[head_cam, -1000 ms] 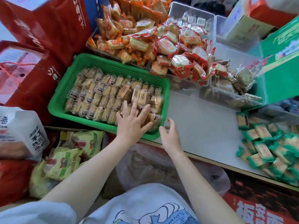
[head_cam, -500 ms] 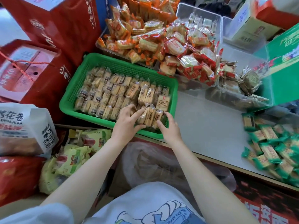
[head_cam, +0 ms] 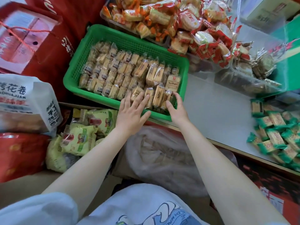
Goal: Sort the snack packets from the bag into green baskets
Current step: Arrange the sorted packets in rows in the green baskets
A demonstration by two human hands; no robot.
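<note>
I see both of my hands at the near right corner of the green plastic mesh basket point(head_cam: 103, 32), which sits on the pale grey tabletop point(head_cam: 215, 111). The basket is nearly full of clear-wrapped pale biscuit packets point(head_cam: 113, 73), stood in rows. My left hand point(head_cam: 131, 114) lies flat over the near rim, fingers straight and spread, the fingertips point(head_cam: 146, 99) resting on the packets in the last row — it grips nothing. My right hand point(head_cam: 177, 109) is just beside it at the basket's corner, fingers bent down onto the end packet point(head_cam: 168, 96); whether they pinch it or only press against it I cannot tell. Between the two hands a few packets stand on edge, tilted slightly.

Below the table edge, between my forearms, lies a cloudy translucent plastic bag point(head_cam: 162, 156) with more pale packets dimly visible inside. To its left sit yellow-green printed snack bags point(head_cam: 78, 140), and beyond them a white paper bag with dark lettering point(head_cam: 24, 103) and red gift boxes point(head_cam: 40, 51).

Behind the basket, clear plastic tubs hold heaps of orange-wrapped snacks point(head_cam: 138, 15) and red-and-white wrapped snacks point(head_cam: 207, 38); a further tub at the right holds brownish packets point(head_cam: 259, 65). On the table's right side — well apart from the basket — lies a loose pile of green-wrapped snacks point(head_cam: 276, 135).
</note>
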